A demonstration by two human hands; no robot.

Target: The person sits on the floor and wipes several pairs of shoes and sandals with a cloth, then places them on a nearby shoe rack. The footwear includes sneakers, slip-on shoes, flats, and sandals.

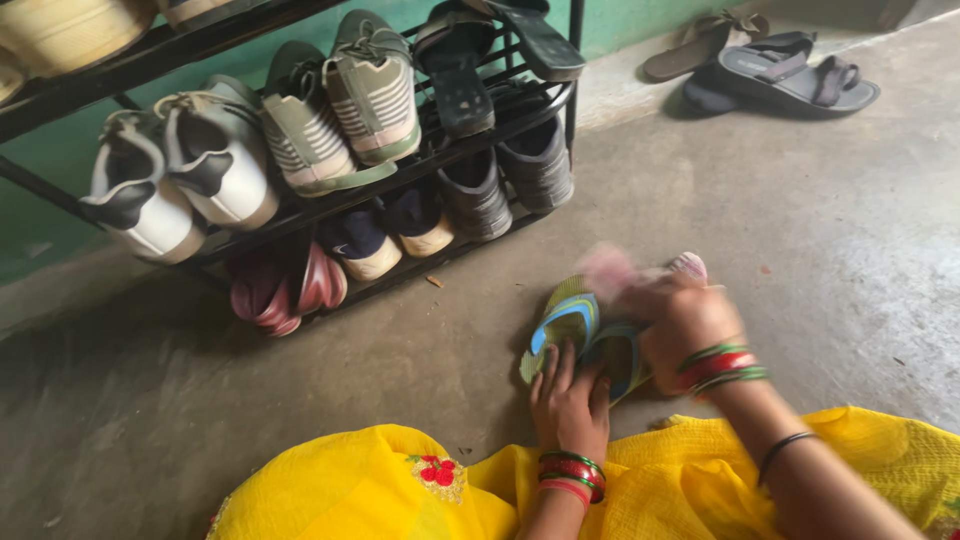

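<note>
The left hand (570, 400) lies flat, fingers spread, pressing the heel end of a pair of green flip-flops with blue straps (580, 330) on the concrete floor (800, 230). The right hand (680, 320) is blurred above them, seemingly pinching something pinkish; I cannot tell its grip. The flip-flops look light, bendy and thin, best held by sole edge or strap. No labels show; a black shoe rack (330, 200) stands just beyond.
</note>
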